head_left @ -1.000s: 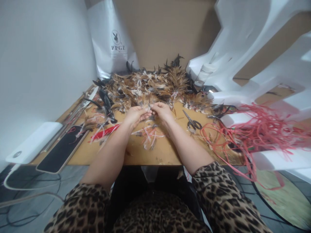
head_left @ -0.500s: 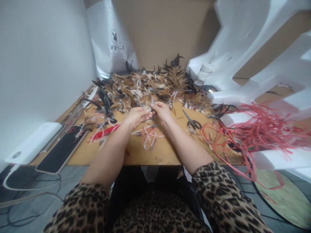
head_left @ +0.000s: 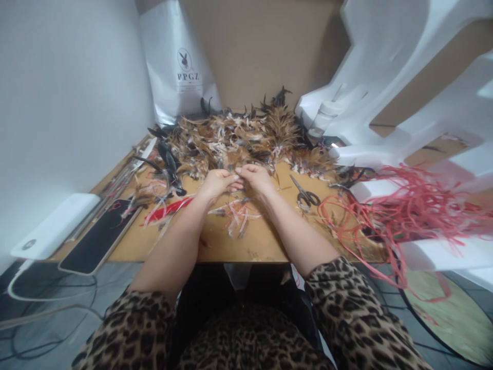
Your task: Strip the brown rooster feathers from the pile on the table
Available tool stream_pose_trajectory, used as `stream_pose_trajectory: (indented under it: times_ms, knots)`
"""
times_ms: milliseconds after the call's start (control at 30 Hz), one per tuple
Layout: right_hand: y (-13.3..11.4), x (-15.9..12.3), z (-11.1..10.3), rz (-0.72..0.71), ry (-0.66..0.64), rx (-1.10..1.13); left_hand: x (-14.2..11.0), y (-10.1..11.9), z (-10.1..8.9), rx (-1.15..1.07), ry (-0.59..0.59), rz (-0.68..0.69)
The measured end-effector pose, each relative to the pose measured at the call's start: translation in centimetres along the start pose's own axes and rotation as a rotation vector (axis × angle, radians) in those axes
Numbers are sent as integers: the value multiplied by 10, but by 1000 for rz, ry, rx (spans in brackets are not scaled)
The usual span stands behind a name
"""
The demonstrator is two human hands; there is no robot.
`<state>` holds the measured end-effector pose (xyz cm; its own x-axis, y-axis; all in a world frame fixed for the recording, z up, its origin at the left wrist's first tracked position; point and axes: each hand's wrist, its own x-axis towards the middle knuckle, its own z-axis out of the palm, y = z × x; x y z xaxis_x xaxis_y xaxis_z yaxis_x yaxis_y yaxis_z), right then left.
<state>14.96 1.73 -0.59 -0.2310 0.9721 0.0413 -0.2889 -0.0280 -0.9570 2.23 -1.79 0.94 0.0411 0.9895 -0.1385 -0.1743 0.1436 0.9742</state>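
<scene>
My left hand [head_left: 222, 183] and my right hand [head_left: 254, 177] meet fingertip to fingertip over the middle of the table. Both are closed in a pinch around the base of a small brown feather bunch [head_left: 235, 157], whose tips point away from me. Its lower end is hidden by my fingers. Just beyond lies a broad heap of brown and black feathers [head_left: 227, 131]. Below my hands, cut pink and white ribbon scraps [head_left: 239, 216] lie on the wooden tabletop [head_left: 231, 246]. Black-handled scissors [head_left: 305, 192] rest to the right of my right hand.
A tangle of red ribbon strips [head_left: 416, 210] spills over white foam at the right. At the left lie a phone [head_left: 98, 239], a white power bank [head_left: 54, 226] with a cable, and a red strip [head_left: 169, 209]. A white bag [head_left: 177, 67] and a bottle [head_left: 325, 117] stand behind.
My fingers have drawn slightly closer together around the feather bunch, and my right fingertips have shifted a little left and down. The things on the table stay as they were.
</scene>
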Motion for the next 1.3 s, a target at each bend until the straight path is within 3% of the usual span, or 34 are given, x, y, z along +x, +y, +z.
stream_pose_trajectory:
  times_ms: [333,533,667,933,1300]
  knots:
    - [-7,-6,2,13,-56,26,-1,1,-5,22,-123,5]
    - [-9,-8,3,-75,-82,-172,6,-6,-9,226,-60,106]
    - [-9,-11,8,-153,-5,-245,6,-7,-3,251,-15,105]
    - [-6,-7,6,-68,65,-189,0,-4,3,163,-36,116]
    - [-11,-7,-1,-35,5,-216,-1,-1,0,171,-26,107]
